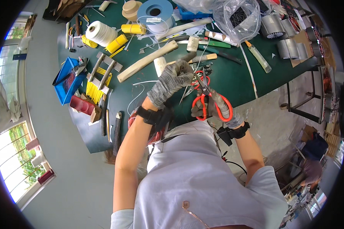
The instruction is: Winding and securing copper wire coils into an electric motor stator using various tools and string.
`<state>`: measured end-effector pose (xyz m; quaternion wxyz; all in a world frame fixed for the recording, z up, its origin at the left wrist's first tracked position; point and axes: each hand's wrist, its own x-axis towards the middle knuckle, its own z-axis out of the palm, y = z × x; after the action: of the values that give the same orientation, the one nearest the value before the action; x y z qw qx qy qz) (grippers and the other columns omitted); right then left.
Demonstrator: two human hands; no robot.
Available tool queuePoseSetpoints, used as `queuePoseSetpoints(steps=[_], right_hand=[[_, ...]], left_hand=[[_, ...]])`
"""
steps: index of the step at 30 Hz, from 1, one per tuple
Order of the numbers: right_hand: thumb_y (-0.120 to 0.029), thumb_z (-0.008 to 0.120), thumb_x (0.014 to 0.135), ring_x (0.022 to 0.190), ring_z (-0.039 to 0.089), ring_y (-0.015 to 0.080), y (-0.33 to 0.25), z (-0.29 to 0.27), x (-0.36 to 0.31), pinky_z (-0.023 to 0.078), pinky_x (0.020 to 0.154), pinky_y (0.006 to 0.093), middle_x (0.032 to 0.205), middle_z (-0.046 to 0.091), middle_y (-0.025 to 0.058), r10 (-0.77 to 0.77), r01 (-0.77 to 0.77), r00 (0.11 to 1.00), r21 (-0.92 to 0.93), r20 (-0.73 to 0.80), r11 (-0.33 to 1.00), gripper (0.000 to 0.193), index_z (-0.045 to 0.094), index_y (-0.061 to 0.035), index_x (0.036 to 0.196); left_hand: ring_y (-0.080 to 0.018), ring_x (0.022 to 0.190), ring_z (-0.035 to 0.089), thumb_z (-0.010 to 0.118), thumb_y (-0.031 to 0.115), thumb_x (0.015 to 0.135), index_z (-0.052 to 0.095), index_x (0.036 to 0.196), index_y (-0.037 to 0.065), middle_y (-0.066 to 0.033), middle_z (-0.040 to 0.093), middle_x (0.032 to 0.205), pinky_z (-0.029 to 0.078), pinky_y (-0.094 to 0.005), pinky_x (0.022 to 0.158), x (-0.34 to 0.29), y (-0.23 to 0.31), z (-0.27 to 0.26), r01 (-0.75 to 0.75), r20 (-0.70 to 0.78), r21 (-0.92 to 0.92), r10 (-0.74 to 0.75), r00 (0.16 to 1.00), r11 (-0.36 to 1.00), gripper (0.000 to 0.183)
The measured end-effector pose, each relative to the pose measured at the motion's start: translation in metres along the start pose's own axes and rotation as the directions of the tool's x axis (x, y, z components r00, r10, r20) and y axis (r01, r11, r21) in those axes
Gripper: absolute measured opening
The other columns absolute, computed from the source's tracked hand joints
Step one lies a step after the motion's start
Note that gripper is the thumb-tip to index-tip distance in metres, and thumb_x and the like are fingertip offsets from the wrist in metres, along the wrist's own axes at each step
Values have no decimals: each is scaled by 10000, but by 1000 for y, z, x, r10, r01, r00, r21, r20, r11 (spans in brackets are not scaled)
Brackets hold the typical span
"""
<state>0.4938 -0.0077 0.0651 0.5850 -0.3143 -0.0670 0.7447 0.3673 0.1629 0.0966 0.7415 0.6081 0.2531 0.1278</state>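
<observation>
Head view, looking down over a green tabletop (233, 82).

Right hand (215, 108): gloved in grey knit, gripping red-handled scissors (207, 100) through the loops, blades pointing up and away, slightly parted. Sitting just above the tabletop's near edge, close to the white shirt.

Left hand (172, 81): gloved likewise, fingers curled narrow, pinching a thin pale strip (187, 92) just beside the scissor blades; exact grip hard to make out. Wearing a black wrist strap (148, 115).

Lying beyond the hands: long pale wooden stick (147, 61), running diagonally; small white cylinder (160, 65) touching its lower side; green-handled tool (214, 44) further back.

Lying to the left: blue tray (67, 82) hanging near the tabletop's edge; bundle of yellow strips (93, 89) under grey metal bars (103, 70); dark red box (82, 105) just below.

Standing at the far side: spool of white cord (100, 33), yellow tubes (133, 29) beside it, blue tape roll (155, 14), clear plastic bag (237, 17) holding dark pieces.

Standing at the far right: grey metal cylinders (286, 47), clustered near the corner.
</observation>
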Motion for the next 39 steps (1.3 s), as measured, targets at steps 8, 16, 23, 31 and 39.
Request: queuePoseSetpoints(steps=[8, 16, 23, 31, 39], right_hand=[[-471, 485, 875, 573, 511, 120, -11, 11, 11, 453, 549, 271, 706, 514, 25, -143, 131, 987, -159, -72, 979, 412, 494, -77, 997], [-424, 497, 882, 376, 385, 69, -13, -4, 6, 299, 343, 203, 548, 443, -18, -170, 29, 950, -471, -261, 882, 340, 509, -84, 878], [-169, 614, 784, 816, 553, 175, -43, -58, 35, 461, 724, 309, 893, 555, 91, -700, -31, 638, -898, 320, -439, 260, 587, -45, 1010], [-106, 633, 789, 697, 486, 42, -20, 114, 39, 409, 632, 185, 789, 540, -24, -457, 380, 879, -778, 136, 500, 121, 631, -29, 882], [-84, 589, 823, 594, 456, 18, -1, 143, 29, 372, 523, 151, 785, 566, -20, -226, 270, 963, -592, 149, 759, 126, 580, -45, 943]], left_hand=[[-62, 658, 428, 519, 150, 836, 515, 867, 22, 17, 480, 741, 401, -217, 593, 14, -23, 18, -30, 81, 277, 8, 997, 960, 131], [-188, 664, 596, 567, 118, 811, 560, 872, 8, -114, 605, 722, 476, -298, 641, 9, -25, 31, 31, -25, 392, -23, 999, 919, 126], [-132, 665, 520, 576, 161, 823, 599, 889, 16, -59, 583, 756, 429, -259, 605, -30, -2, 2, -11, -379, 250, 108, 919, 968, 161], [-113, 640, 465, 581, 111, 810, 596, 864, 10, -35, 497, 725, 405, -254, 587, -93, 30, 22, -63, -561, 448, 336, 756, 892, 115], [-189, 771, 493, 449, 43, 845, 483, 974, -4, -114, 478, 850, 417, -279, 739, -153, 40, 32, -106, -627, 499, 443, 641, 860, 142]])
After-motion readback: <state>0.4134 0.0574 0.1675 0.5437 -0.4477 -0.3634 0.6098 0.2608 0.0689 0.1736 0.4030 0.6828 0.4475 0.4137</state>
